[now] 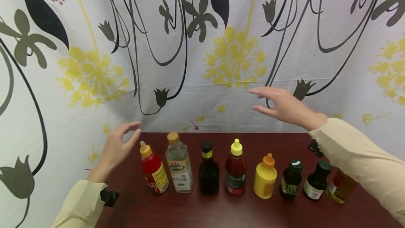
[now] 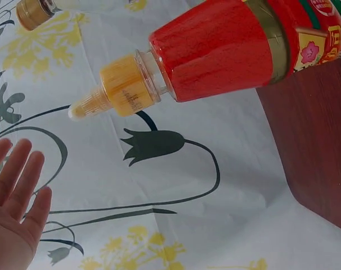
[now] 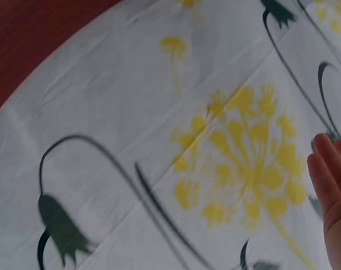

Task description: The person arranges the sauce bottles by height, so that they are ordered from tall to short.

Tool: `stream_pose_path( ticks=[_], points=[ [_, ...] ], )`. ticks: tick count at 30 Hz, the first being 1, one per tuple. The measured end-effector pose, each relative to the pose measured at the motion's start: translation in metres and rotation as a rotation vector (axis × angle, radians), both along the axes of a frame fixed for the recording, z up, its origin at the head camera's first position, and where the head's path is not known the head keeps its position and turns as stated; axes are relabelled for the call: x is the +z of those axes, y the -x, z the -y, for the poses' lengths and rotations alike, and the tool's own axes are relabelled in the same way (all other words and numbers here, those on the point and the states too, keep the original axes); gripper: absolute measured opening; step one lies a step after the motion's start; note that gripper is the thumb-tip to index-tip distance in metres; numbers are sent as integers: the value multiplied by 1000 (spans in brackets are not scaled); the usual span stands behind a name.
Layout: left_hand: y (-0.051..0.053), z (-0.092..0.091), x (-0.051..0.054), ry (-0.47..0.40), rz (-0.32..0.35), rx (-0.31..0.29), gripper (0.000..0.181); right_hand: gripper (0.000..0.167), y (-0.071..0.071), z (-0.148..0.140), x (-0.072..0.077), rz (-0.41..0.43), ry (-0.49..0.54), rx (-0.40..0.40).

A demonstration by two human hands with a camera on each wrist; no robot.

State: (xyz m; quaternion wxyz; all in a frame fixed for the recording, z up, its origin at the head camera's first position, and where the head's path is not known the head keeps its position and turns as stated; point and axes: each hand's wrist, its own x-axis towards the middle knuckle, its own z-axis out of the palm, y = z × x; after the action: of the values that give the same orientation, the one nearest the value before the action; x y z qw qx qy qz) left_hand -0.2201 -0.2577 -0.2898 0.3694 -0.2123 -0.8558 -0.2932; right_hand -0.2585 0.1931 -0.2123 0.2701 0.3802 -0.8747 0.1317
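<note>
In the head view the left hand (image 1: 117, 147) hovers just left of a red squeeze bottle (image 1: 155, 170) with an orange cap, touching nothing, its fingers extended. The left wrist view shows that red bottle (image 2: 221, 50) large, with the left hand (image 2: 16, 208) at the lower left edge, apart from it. My right hand (image 1: 284, 106) is raised in front of the cloth, above the yellow bottle (image 1: 265, 180), with straight fingers and nothing held. Only fingers and part of the palm of the right hand (image 3: 335, 197) show at the right edge of the right wrist view.
A row of bottles stands on the dark red table (image 1: 190, 214): a clear one (image 1: 180, 171), a dark one (image 1: 209, 175), a yellow-capped red one (image 1: 235, 171), two small dark ones (image 1: 291, 180) and an oil bottle (image 1: 340, 187) partly behind the right sleeve. Patterned cloth (image 1: 202, 69) hangs behind.
</note>
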Motion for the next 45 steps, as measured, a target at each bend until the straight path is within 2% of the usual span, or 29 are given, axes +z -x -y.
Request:
stream_pose_path(
  ticks=[3,10,14,18,21,25,34,37,40,45],
  points=[
    [-1,1,0,-22,23,6,19,46,4,21,-3,62,0,32],
    [-1,4,-2,-153,168,5,21,44,8,65,-6,203,19,134],
    [1,6,-3,-188,236,-15,24,42,9,88,-2,241,47,183],
    [2,8,-7,-207,354,-37,30,38,10,112,-1,260,76,264],
    [3,7,-12,-246,439,-73,35,34,11,129,-5,278,94,314],
    [7,5,-21,-301,509,-115,38,33,14,151,-16,313,74,364],
    [12,5,-47,-381,577,-171,39,35,14,190,-44,411,-11,378],
    [6,-2,-46,-409,605,-168,38,36,14,197,-51,436,-14,384],
    [6,-2,-51,-425,625,-179,38,37,14,202,-56,439,-21,378],
    [16,7,-72,-426,622,-205,40,40,15,208,-61,455,-72,348]
  ],
)
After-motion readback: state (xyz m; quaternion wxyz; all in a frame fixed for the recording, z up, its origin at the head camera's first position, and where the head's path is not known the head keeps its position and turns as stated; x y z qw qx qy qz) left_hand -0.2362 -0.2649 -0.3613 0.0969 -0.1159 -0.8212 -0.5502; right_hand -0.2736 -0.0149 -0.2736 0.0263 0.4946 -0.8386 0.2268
